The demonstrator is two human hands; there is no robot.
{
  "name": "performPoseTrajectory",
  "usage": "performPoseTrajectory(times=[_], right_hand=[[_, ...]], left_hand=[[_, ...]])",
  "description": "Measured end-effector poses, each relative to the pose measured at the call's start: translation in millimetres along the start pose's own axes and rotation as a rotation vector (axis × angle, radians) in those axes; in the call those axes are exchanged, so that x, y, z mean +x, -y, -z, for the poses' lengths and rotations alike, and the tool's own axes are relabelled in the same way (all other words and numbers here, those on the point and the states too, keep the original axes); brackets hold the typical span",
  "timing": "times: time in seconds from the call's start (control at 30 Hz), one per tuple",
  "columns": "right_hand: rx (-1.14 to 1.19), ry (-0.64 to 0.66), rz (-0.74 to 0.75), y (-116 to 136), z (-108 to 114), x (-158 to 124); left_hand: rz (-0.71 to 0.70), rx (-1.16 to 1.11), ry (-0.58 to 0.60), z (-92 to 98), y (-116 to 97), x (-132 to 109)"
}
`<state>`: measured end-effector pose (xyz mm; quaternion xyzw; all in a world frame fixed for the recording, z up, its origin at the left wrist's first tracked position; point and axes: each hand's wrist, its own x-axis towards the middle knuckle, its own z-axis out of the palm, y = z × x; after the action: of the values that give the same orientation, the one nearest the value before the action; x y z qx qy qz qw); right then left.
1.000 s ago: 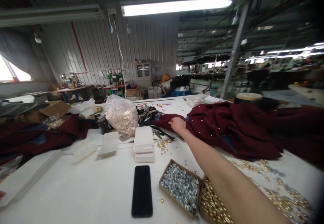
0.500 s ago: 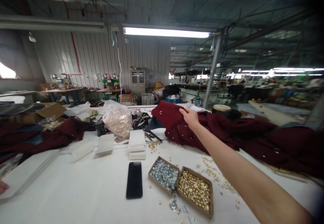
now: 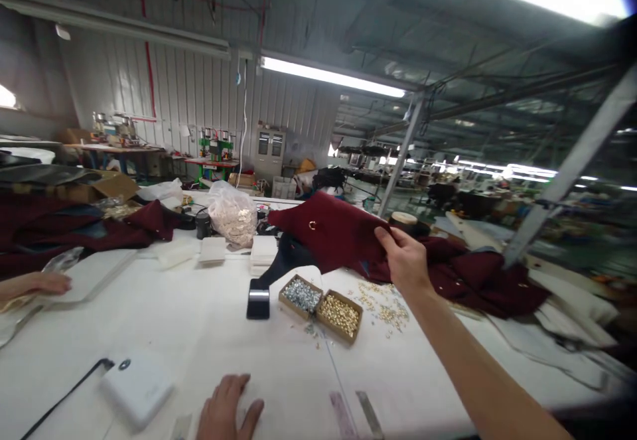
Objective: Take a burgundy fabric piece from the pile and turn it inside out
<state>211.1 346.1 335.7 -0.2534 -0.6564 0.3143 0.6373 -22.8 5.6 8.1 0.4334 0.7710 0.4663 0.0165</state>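
— From where does your one view look?

— I see from a camera on the person's head, facing forward and somewhat down over the white table [image 3: 164, 314]. The near edge is close below me; the left hand [image 3: 226, 413] lies at the bottom, the right hand [image 3: 405, 261] further out.

— How far does it reach?

— Far. Beyond the dark red garment [image 3: 338, 234] I see the corrugated wall [image 3: 199, 101] and ceiling lamps [image 3: 331, 76]. There is no second view to share.

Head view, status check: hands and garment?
Right hand grips maroon garment, lifted. Left hand flat on table. Rivet boxes, phone underneath.
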Motion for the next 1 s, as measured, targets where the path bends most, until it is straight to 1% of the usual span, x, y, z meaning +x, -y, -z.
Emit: performPoseTrajectory(times=[0.07, 0.1, 0.17, 0.23, 0.27, 0.3, 0.37, 0.43, 0.47, 0.5, 0.53, 0.57, 0.6, 0.67, 0.7, 0.73, 0.77, 0.8, 0.83, 0.87, 0.9, 0.93, 1.0], right_hand=[[-0.245, -0.022, 0.229, 32, 5, -64], [-0.309, -0.033, 0.364, 43, 5, -99], [-0.371, 0.062, 0.558, 55, 2, -170], [-0.392, 0.182, 0.667, 55, -6, -239], [-0.393, 0.232, 0.684, 53, -11, -271], [-0.39, 0.281, 0.684, 50, -17, -300], [-0.361, 0.369, 0.636, 47, -28, -348], [-0.256, 0.459, 0.557, 47, -34, -379], [-0.176, 0.5, 0.513, 48, -34, -387], [-0.094, 0.528, 0.463, 48, -32, -389], [-0.029, 0.529, 0.409, 47, -27, -386], [0.002, 0.503, 0.344, 44, -22, -379], [-0.011, 0.451, 0.26, 39, -16, -366], [-0.136, 0.31, 0.043, 21, -5, -332], [-0.214, 0.275, -0.084, 9, -2, -312], [-0.274, 0.288, -0.185, -5, -2, -293], [-0.301, 0.361, -0.278, -17, -3, -275], [-0.277, 0.49, -0.373, -29, -7, -260], [-0.196, 0.639, -0.477, -39, -12, -248], [-0.09, 0.755, -0.576, -47, -18, -239], [0.02, 0.829, -0.66, -52, -26, -232], [0.113, 0.85, -0.725, -54, -34, -227], [0.189, 0.79, -0.799, -53, -52, -220]], left_hand=[[0.128, -0.266, 0.082, 12.0, -6, 2], [0.184, -0.408, 0.135, 18.5, -11, 3], [0.232, -0.761, 0.272, 30.5, -28, 4], [0.274, -1.092, 0.292, 40.3, -50, 2], [0.291, -1.187, 0.299, 44.7, -62, 0], [0.322, -1.239, 0.252, 49.1, -73, -3], [0.478, -1.201, 0.215, 58.3, -92, -9], [0.602, -1.057, 0.131, 66.7, -103, -12], [0.637, -0.994, 0.083, 69.7, -105, -12], [0.654, -0.953, 0.039, 71.6, -104, -13], [0.667, -0.934, 0.003, 72.1, -100, -13], [0.681, -0.932, -0.017, 71.5, -95, -13], [0.695, -0.935, -0.026, 69.8, -89, -14], [0.732, -0.944, -0.039, 64.2, -75, -16], [0.759, -0.944, -0.049, 61.1, -69, -17], [0.789, -0.94, -0.058, 58.1, -63, -18], [0.819, -0.938, -0.063, 55.5, -59, -17], [0.845, -0.94, -0.065, 53.6, -55, -16], [0.863, -0.95, -0.055, 52.5, -52, -13], [0.874, -0.967, -0.038, 52.3, -50, -9], [0.882, -0.992, -0.014, 53.0, -48, -3], [0.887, -1.021, 0.013, 54.4, -45, 3], [0.894, -1.08, 0.067, 59.3, -40, 18]])
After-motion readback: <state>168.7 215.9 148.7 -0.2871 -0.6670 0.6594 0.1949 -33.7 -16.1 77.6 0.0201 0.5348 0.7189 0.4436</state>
